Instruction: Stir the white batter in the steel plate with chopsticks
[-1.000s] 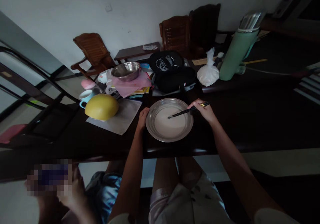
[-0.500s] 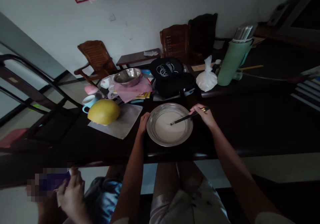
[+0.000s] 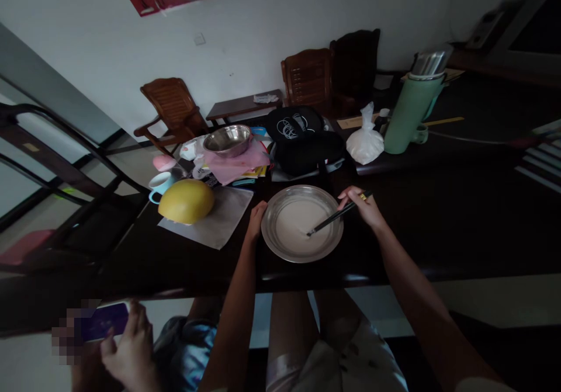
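Observation:
A shallow stainless steel bowl (image 3: 270, 237) rests near the front edge of the dark table. Pale, milky liquid (image 3: 294, 224) fills its lower part. My left hand (image 3: 256, 221) grips the bowl's left rim, fingers against its outer side. In my right hand (image 3: 360, 204), closed above the right rim, are black chopsticks (image 3: 329, 221) with gold bands near the upper end. They slant down to the left, and their tips dip into the liquid. Whether there are exactly two sticks is hard to see.
Left of the bowl, a yellow pomelo-like fruit (image 3: 186, 201) lies on a plastic sheet (image 3: 221, 228) beside a light blue mug (image 3: 160, 183). Behind stand another metal bowl (image 3: 227, 141), a black bag (image 3: 302, 146), a tied bag of white powder (image 3: 365, 144) and a green thermos (image 3: 412, 111). A person (image 3: 131, 345) holds a phone at lower left.
The chopstick tips have shifted within the liquid, slightly right and toward me. My left hand stays on the rim. The whole view has shifted slightly.

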Available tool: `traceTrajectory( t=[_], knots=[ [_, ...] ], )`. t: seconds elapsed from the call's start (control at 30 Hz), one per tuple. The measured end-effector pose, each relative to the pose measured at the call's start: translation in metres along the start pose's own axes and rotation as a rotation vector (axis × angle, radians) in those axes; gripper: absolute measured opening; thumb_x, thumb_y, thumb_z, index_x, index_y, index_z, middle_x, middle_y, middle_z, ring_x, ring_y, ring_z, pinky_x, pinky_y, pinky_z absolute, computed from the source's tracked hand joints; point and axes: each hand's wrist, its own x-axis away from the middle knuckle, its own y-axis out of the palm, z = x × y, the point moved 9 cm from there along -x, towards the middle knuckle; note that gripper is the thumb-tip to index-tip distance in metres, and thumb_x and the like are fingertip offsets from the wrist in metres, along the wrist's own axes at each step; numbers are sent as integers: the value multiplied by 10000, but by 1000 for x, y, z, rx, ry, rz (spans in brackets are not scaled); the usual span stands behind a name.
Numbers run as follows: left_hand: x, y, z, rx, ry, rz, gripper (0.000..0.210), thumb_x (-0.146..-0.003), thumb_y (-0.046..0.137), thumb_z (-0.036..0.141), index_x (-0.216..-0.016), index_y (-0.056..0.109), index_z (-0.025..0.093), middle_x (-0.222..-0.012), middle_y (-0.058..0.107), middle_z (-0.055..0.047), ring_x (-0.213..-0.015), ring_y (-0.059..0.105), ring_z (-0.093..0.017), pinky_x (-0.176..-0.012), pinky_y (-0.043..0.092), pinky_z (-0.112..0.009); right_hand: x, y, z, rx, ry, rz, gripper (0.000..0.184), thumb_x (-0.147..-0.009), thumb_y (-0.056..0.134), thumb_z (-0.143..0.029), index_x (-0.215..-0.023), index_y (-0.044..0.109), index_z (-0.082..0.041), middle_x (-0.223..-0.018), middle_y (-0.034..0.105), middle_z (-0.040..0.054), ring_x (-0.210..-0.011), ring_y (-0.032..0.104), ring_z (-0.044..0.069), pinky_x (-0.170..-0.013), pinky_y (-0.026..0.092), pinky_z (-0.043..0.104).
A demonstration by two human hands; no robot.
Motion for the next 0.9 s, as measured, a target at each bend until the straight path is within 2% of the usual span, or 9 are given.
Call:
traceTrajectory(
  t=[0.1, 0.17, 0.33, 0.43, 0.57, 0.67, 0.77, 0.83, 0.9],
  knots=[
    [-2, 28, 1, -96, -50, -227, 355, -806, 479, 688, -1126, 585, 579, -957, 715, 203, -1125, 606, -245, -732, 541, -451, 2, 14, -1, 0, -18, -99, 390, -844, 583, -588, -824, 719, -224, -670, 727, 22, -665, 682, 199, -709, 508, 334],
    [0, 42, 0, -108, -103, -311, 366, -779, 491, 725, -1073, 608, 540, -899, 718, 191, -1109, 598, -238, -767, 530, -439, 2, 17, -4, 41, -49, -115, 370, -847, 591, -570, -817, 729, -228, -747, 745, 34, -758, 694, 209, -775, 511, 346],
    [4, 55, 3, -36, -115, -278, 460, -844, 320, 762, -1063, 600, 471, -916, 705, 216, -1150, 541, -152, -879, 509, -375, 1, 1, -5, 65, -40, 17, 382, -862, 570, -572, -817, 720, -224, -704, 737, 30, -759, 693, 212, -800, 511, 350],
    [5, 57, 4, -7, -116, -262, 464, -859, 299, 751, -1047, 609, 461, -923, 707, 205, -1187, 519, -125, -936, 494, -350, 2, 7, -1, 5, -1, -46, 393, -864, 562, -579, -810, 713, -220, -662, 723, 23, -685, 691, 204, -733, 524, 341],
    [5, 51, 2, 33, -135, -262, 432, -865, 341, 732, -1089, 616, 484, -1003, 700, 215, -1265, 501, -136, -987, 503, -372, 2, 19, -4, 65, -63, -136, 356, -860, 585, -551, -805, 740, -236, -795, 750, 37, -817, 697, 215, -806, 516, 350],
    [4, 30, 1, 154, -82, -158, 407, -937, 298, 625, -1249, 536, 514, -1160, 635, 275, -1285, 499, -81, -987, 537, -292, 0, 6, -6, 109, -77, -27, 353, -870, 576, -545, -814, 740, -237, -789, 752, 38, -844, 689, 217, -840, 500, 355],
    [8, 15, -6, 339, -56, -130, 449, -965, 298, 533, -1411, 345, 536, -1273, 546, 307, -1280, 482, -1, -981, 530, -167, 1, -3, 0, 24, -6, 33, 384, -878, 555, -560, -796, 715, -221, -679, 728, 27, -699, 687, 199, -746, 517, 341],
    [12, 12, -12, 367, -52, -158, 487, -971, 289, 519, -1458, 274, 515, -1304, 520, 304, -1292, 443, 49, -985, 496, -94, 2, 4, 3, -18, 21, -37, 393, -870, 563, -565, -777, 712, -214, -662, 721, 26, -647, 682, 191, -700, 524, 333],
    [13, 5, -14, 274, -27, -129, 479, -982, 258, 520, -1455, 316, 478, -1319, 514, 297, -1313, 392, 84, -968, 479, -50, 2, 14, 2, -5, 0, -125, 380, -861, 581, -558, -786, 726, -215, -709, 733, 34, -695, 694, 198, -719, 528, 335]
  ],
)
